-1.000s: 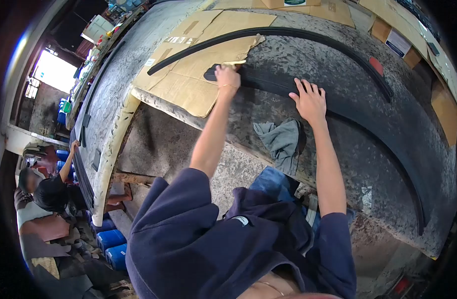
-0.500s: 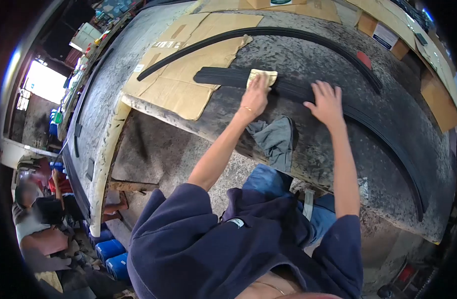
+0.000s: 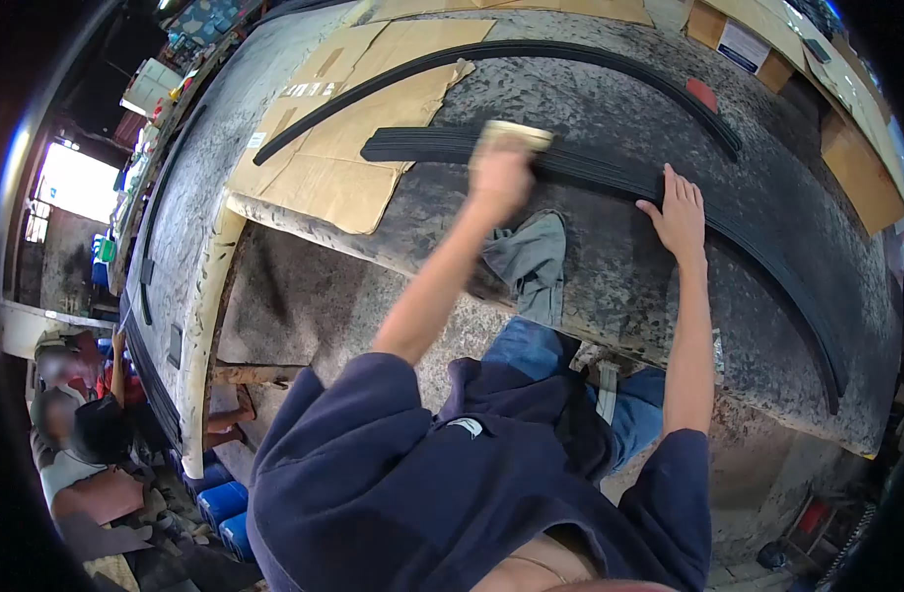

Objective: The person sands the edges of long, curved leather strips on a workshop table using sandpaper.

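A bundle of long black rubber strips (image 3: 590, 170) lies across the dark worktable and curves toward me at its right end. My left hand (image 3: 499, 180), smeared by motion, holds a folded cream cloth (image 3: 521, 133) over the strips; the cloth looks tilted. Resting on the strips further right, my right hand (image 3: 681, 212) lies flat with its fingers stretched out. Just below my left hand, a crumpled grey cloth (image 3: 536, 257) hangs over the table's front edge. Beyond the bundle, another black strip (image 3: 570, 54) arches across the table.
Flattened cardboard (image 3: 319, 192) covers the table's left part, under the bundle's left end. A red piece (image 3: 701, 95) sits by the far strip. Cardboard boxes (image 3: 861, 178) stand at the right. Other people sit at lower left, near blue containers (image 3: 222, 503).
My right hand has slid to the right along the strips. My left hand is now blurred, and the cream cloth has tipped up from lying flat. The whole view has shifted slightly.
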`<action>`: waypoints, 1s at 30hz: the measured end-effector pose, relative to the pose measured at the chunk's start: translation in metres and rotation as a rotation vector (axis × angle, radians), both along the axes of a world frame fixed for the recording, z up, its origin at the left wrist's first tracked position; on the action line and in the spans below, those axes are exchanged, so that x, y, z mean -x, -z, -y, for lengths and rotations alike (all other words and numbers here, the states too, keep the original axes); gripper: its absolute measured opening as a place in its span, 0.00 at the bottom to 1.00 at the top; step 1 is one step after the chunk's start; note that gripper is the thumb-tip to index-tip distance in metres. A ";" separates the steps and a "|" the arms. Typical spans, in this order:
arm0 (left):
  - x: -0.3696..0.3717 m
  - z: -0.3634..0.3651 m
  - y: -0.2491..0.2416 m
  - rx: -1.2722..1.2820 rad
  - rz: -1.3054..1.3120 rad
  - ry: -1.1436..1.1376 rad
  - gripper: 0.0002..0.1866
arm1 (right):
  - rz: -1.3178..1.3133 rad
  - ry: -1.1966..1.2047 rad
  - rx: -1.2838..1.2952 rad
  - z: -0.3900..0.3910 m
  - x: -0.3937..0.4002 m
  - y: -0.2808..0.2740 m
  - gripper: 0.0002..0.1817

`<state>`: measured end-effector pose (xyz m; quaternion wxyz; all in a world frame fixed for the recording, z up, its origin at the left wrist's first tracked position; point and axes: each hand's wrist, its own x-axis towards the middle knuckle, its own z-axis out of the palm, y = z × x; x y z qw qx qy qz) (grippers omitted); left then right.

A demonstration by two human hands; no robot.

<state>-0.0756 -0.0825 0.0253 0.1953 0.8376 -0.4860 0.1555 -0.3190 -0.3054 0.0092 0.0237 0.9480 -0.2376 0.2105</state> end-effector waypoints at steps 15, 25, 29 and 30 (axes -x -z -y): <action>-0.093 -0.073 -0.006 -0.043 -0.165 -0.262 0.18 | -0.002 -0.005 0.002 -0.001 0.000 -0.002 0.45; -0.098 -0.077 0.016 -0.077 0.065 -0.149 0.22 | -0.018 -0.017 0.012 0.000 0.002 -0.002 0.44; -0.234 -0.141 0.032 -0.042 -0.454 -0.704 0.11 | -0.016 -0.005 0.012 0.001 -0.001 -0.004 0.44; -0.211 -0.138 0.018 -0.238 -0.177 -0.534 0.12 | -0.016 -0.007 0.020 0.002 0.000 -0.002 0.43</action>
